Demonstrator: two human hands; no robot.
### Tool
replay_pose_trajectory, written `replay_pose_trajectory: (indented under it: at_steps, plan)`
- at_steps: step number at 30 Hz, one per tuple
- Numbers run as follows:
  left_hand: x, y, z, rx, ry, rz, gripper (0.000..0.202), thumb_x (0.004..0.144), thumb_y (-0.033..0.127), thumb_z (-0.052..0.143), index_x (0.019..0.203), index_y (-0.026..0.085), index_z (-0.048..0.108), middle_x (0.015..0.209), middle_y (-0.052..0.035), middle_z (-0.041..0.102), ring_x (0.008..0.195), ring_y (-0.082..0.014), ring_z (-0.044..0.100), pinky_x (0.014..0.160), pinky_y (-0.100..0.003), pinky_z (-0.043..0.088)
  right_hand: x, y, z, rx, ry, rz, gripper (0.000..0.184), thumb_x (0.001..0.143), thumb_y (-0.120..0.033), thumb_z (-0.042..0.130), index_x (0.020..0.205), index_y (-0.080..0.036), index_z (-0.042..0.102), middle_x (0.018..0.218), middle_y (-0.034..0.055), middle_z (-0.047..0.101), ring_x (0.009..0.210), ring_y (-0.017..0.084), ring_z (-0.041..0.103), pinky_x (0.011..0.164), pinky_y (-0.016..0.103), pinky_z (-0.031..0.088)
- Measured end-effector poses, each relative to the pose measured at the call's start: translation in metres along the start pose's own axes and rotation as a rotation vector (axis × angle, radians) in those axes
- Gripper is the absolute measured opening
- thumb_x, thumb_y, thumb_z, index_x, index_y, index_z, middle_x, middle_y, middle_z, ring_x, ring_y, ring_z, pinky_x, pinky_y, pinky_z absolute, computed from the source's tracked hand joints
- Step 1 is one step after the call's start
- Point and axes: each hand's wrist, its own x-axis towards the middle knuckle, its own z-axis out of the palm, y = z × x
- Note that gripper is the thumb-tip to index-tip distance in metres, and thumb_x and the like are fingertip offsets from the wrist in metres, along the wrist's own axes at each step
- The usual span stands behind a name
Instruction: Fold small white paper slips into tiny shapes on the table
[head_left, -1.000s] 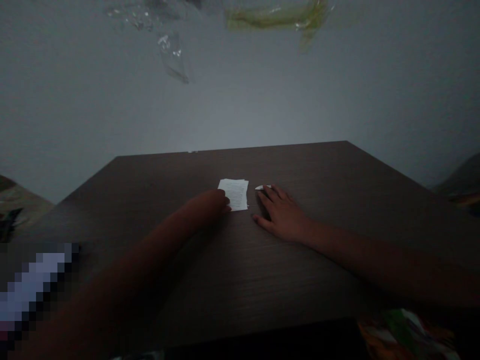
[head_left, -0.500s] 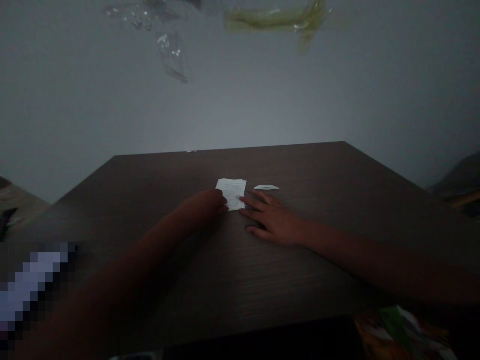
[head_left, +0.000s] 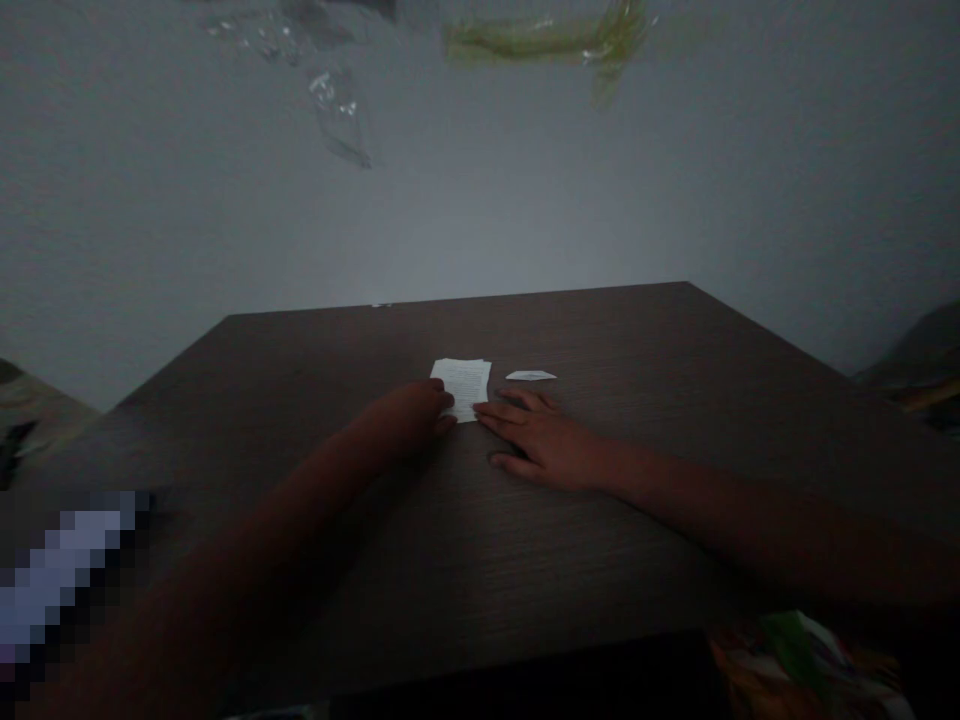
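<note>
A small white printed paper (head_left: 466, 378), seemingly folded or stacked in layers, lies flat on the brown table. My left hand (head_left: 414, 408) is at its left edge, fingers bent over the border and thumb by the lower corner. My right hand (head_left: 546, 440) rests palm down with fingers stretched out, its fingertips touching the lower right corner of the sheet. Just beyond those fingers lies a small folded white paper piece (head_left: 531, 376), apart from the hand.
The wood-grain table (head_left: 300, 350) meets a grey wall (head_left: 517, 200) bearing clear plastic and yellowish tape (head_left: 525, 42). A blurred-out flat object (head_left: 60, 570) lies at the left. Along the near edge, a colourful item (head_left: 810, 655) shows at the lower right.
My right fingertips have slid down the paper's right side to its lower corner, and the fingers are closer together. My left hand has stayed nearly in place.
</note>
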Motion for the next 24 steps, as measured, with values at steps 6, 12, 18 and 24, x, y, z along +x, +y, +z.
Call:
replay_pose_trajectory:
  at_steps: [6, 12, 18, 24]
  plan:
    - [-0.003, 0.007, -0.004, 0.032, -0.046, -0.062, 0.030, 0.106, 0.031, 0.060, 0.121, 0.011, 0.075, 0.131, -0.0192, 0.072, 0.117, -0.0313, 0.073, 0.102, -0.040, 0.058, -0.001, 0.003, 0.001, 0.014, 0.017, -0.009, 0.065, 0.112, -0.051, 0.053, 0.171, -0.022, 0.046, 0.178, 0.0101, 0.043, 0.162, 0.042, 0.037, 0.130, 0.066, 0.036]
    - [-0.004, 0.003, 0.000, -0.084, 0.048, -0.007, 0.033, 0.105, 0.035, 0.065, 0.128, 0.014, 0.075, 0.141, -0.0173, 0.070, 0.126, -0.0341, 0.070, 0.110, -0.047, 0.056, -0.001, 0.004, 0.002, 0.018, 0.030, -0.032, 0.063, 0.114, -0.048, 0.051, 0.170, -0.019, 0.046, 0.177, 0.0104, 0.044, 0.161, 0.040, 0.038, 0.130, 0.064, 0.037]
    - [0.001, -0.009, 0.010, -0.259, 0.098, 0.110, 0.027, 0.108, 0.026, 0.060, 0.127, 0.020, 0.078, 0.137, -0.0078, 0.075, 0.128, -0.0254, 0.069, 0.120, -0.039, 0.050, 0.000, 0.007, 0.004, 0.025, 0.023, -0.019, 0.062, 0.114, -0.047, 0.051, 0.170, -0.020, 0.046, 0.177, 0.0110, 0.045, 0.162, 0.039, 0.038, 0.130, 0.064, 0.037]
    - [0.010, -0.031, 0.020, -0.386, 0.094, 0.090, 0.029, 0.102, 0.040, 0.069, 0.119, 0.021, 0.081, 0.134, -0.0102, 0.078, 0.125, -0.0279, 0.073, 0.118, -0.044, 0.053, 0.000, 0.011, 0.007, 0.032, 0.046, -0.045, 0.059, 0.115, -0.043, 0.050, 0.169, -0.021, 0.048, 0.176, 0.0098, 0.047, 0.161, 0.038, 0.040, 0.131, 0.062, 0.037]
